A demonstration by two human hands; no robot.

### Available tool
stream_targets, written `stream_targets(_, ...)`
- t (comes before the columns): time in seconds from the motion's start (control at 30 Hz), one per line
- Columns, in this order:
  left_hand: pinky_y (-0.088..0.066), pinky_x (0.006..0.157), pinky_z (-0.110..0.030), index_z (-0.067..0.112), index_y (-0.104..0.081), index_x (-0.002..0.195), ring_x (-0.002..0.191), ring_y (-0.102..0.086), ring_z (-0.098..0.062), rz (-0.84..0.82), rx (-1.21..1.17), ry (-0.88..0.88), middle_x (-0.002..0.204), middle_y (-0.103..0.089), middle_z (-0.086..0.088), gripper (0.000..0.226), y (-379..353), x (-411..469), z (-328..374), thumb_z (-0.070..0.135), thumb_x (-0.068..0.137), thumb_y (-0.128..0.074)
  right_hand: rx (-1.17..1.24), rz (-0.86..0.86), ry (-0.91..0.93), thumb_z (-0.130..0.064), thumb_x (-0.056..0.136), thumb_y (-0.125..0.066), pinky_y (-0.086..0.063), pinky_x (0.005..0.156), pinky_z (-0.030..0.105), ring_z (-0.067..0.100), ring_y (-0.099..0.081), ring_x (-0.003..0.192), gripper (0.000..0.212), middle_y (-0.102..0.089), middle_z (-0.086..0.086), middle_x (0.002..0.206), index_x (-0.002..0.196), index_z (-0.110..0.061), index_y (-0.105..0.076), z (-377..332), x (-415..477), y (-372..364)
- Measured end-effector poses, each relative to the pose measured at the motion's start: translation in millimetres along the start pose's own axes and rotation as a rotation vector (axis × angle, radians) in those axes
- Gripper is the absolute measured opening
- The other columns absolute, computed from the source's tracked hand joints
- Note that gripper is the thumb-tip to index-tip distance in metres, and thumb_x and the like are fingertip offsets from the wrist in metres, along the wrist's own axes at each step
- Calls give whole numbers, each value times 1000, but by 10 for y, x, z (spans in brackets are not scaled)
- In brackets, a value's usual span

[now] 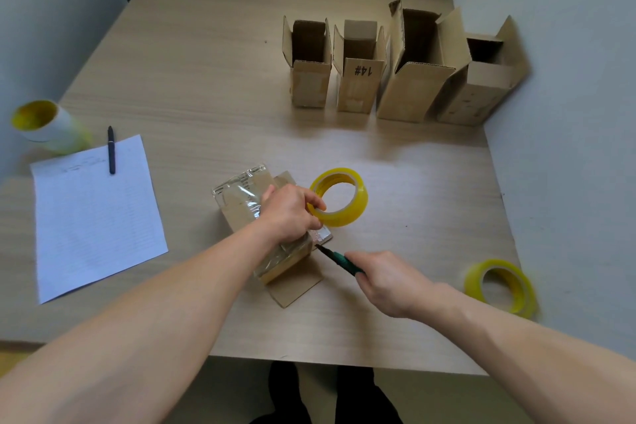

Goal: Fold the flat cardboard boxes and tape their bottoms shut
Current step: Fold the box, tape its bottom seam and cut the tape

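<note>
Cardboard box (237, 218) on table (206, 79), left hand (289, 213) around tape roll (339, 196), right hand (389, 282) around cutter (335, 258).

Tally on the desk (206, 62)
Five cardboard boxes (309, 79) (359, 86) (413, 86) (478, 93) (237, 217), two yellow tape rolls (344, 217) (523, 296), one taller roll (48, 127), one paper sheet (96, 217), one pen (111, 150), one green-handled cutter (339, 258).

Left hand (289, 213) grips tape roll (339, 197); right hand (389, 280) holds cutter (335, 258).

The left hand (289, 213) hides the box's (237, 217) middle; the sheet's (96, 217) print blurs.
</note>
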State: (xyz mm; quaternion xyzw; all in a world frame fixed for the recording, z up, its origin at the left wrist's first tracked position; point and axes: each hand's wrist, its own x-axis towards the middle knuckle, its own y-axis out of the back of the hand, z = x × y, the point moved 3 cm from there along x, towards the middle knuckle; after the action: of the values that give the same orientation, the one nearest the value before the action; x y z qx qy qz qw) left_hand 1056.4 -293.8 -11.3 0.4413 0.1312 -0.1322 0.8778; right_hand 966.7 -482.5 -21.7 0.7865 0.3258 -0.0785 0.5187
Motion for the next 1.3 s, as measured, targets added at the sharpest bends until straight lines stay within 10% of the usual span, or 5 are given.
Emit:
stream_targets(0.37,-9,120,-44,39,-65,82,85,-55,-6,7,5,-2,66,-59,18,21,-14,13,-15,32,74,-83,-252,72,-315,-28,95,-50,-46,74,37,35,-59,101,28,-54,8,115,121,-19,-44,418,-33,-3)
stream_targets(0.53,-5,120,-42,38,-66,85,88,-55,-5,16,36,-7,66,-58,19,20,-27,6,-14,32,76,-82,-203,720,237,-31,78,-70,-45,75,38,27,-55,89,31,-59,3,99,103,-16,-60,-27,51,419)
stream_targets(0.7,-5,120,-39,36,-64,83,88,-52,-3,8,53,-15,65,-53,24,19,-34,7,10,32,76,-80,-460,482,272,-40,78,-68,-33,98,43,26,-58,99,47,-66,-4,94,118,-23,-52,-387,502,594)
stream_targets(0.9,-7,120,-41,28,-65,93,92,-61,-9,61,-15,-86,75,-66,14,23,-37,-32,-44,36,76,-78,-264,217,115,-29,91,-54,-37,64,35,33,-62,89,35,-67,1,96,124,-27,-42,-426,753,565)
stream_targets(1.3,-9,118,-34,20,-45,102,101,-42,-16,145,155,-343,95,-41,8,48,-94,-281,-299,42,72,-75,-286,-53,-1,-29,85,-59,-40,66,30,21,-59,89,19,-61,-7,90,104,-30,-62,-540,955,554)
